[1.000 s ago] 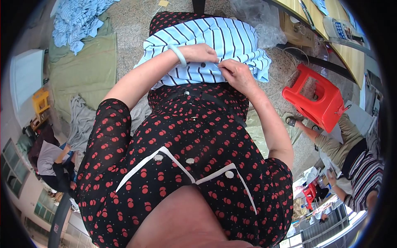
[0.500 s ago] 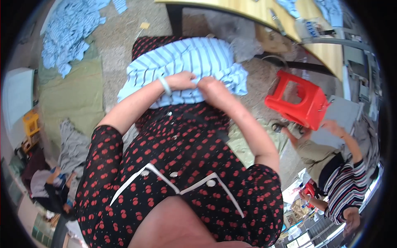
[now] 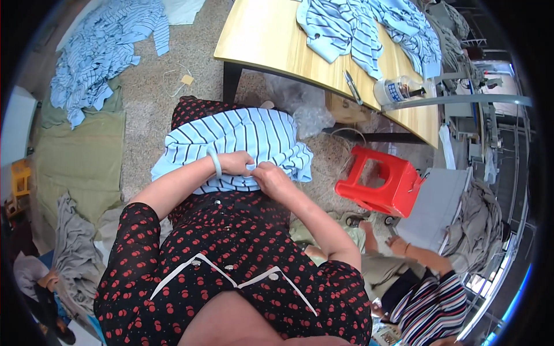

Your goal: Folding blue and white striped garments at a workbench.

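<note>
Fingers of the left hand [image 3: 235,163] and right hand [image 3: 271,175] are curled tight together, both pinching the near edge of a light-blue striped shirt [image 3: 242,138] spread over the person's lap. What exactly sits between the fingertips is too small to tell, perhaps a button. A pale bangle [image 3: 216,162] rings the left wrist. To the right stands a red plastic stool [image 3: 381,181]; beyond lies a wooden table [image 3: 259,40].

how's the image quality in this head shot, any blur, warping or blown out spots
Head view: strong fisheye, so the wooden table edge bows and a black rim rings the frame; daylight is even with soft shadows; the hands, left and right, and the striped garment are sharp; the window area at lower right looks washed out.
</note>
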Motion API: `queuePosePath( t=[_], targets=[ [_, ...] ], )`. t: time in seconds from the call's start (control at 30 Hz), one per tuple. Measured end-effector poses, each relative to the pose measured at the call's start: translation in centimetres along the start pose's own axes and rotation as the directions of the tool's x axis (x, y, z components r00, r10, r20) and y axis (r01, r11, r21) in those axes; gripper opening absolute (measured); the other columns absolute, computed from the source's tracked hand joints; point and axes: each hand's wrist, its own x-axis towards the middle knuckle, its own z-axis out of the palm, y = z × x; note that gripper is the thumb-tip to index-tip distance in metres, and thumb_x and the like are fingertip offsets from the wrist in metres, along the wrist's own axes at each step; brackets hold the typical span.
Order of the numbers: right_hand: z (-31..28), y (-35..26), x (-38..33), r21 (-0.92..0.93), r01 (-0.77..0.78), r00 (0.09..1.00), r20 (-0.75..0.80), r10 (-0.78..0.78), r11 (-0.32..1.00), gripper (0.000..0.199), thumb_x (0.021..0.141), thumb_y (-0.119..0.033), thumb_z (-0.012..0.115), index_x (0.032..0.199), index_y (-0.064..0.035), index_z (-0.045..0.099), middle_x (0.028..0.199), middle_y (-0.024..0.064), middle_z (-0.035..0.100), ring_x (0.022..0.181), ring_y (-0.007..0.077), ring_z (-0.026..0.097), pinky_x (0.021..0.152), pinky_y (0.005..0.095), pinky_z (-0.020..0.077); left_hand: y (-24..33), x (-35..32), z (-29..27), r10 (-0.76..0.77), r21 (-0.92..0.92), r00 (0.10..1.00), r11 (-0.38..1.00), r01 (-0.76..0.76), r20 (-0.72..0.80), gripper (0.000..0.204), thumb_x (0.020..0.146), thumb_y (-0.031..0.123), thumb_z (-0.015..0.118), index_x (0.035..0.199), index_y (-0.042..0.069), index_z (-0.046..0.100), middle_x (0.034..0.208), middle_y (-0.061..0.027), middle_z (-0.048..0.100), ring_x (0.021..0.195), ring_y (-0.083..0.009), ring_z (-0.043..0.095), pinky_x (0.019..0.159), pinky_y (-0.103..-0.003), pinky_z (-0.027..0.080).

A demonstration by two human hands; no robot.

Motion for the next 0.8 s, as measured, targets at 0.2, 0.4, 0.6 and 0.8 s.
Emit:
queuePosePath(
  t=[0.2, 0.4, 0.6, 0.8],
  targets=[
    [-0.6, -0.1, 0.3, -0.032, 0.013, 0.997, -0.074, -0.015, 0.999, 0.002, 0.069, 0.001, 0.048, 0.071, 0.0003, 0.049, 0.070, 0.0155, 0.049, 0.070, 0.0328, 0.051, 0.060, 0.0405, 0.0425, -0.3, 0.6, 0.1, 0.029, 0.072, 0.997, 0.997, -0.024, -0.074, 0.030, 0.071, 0.021, 0.060, 0.088, -0.004, 0.055, 0.081, -0.0206, 0.057, 0.075, -0.0222, 0.053, 0.068, -0.034, 0.041],
    [0.0, -0.2, 0.0, 0.022, -0.003, 0.997, -0.076, 0.005, 1.000, 0.006, 0.072, 0.000, 0.051, 0.077, 0.0009, 0.048, 0.073, 0.0166, 0.050, 0.072, 0.0334, 0.051, 0.063, 0.0398, 0.0424, -0.7, 1.3, -0.4, 0.080, 0.077, 0.996, 0.994, -0.083, 0.041, 0.027, 0.071, 0.019, 0.058, 0.087, -0.003, 0.056, 0.078, -0.0187, 0.059, 0.071, -0.0238, 0.054, 0.066, -0.034, 0.043],
    [0.3, 0.3, -0.5, 0.001, -0.035, 0.997, -0.069, 0.035, 0.999, 0.008, 0.071, -0.001, 0.049, 0.078, 0.0007, 0.046, 0.074, 0.0180, 0.048, 0.071, 0.0353, 0.049, 0.063, 0.0412, 0.0410, -2.3, 2.0, 1.4, 0.134, 0.076, 0.990, 0.988, -0.131, -0.033, 0.027, 0.071, 0.023, 0.058, 0.084, -0.002, 0.057, 0.074, -0.0188, 0.059, 0.066, -0.0259, 0.055, 0.063, -0.035, 0.042],
    [1.0, 0.9, -1.1, 0.078, -0.057, 0.998, -0.024, 0.059, 0.995, 0.010, 0.069, -0.003, 0.052, 0.078, -0.0006, 0.048, 0.075, 0.0175, 0.050, 0.073, 0.0346, 0.050, 0.064, 0.0410, 0.0410, -1.9, 2.1, 1.7, 0.225, 0.110, 0.974, 0.969, -0.221, -0.017, 0.028, 0.071, 0.022, 0.057, 0.089, 0.000, 0.058, 0.083, -0.0198, 0.059, 0.076, -0.0302, 0.057, 0.068, -0.037, 0.043]
  ],
)
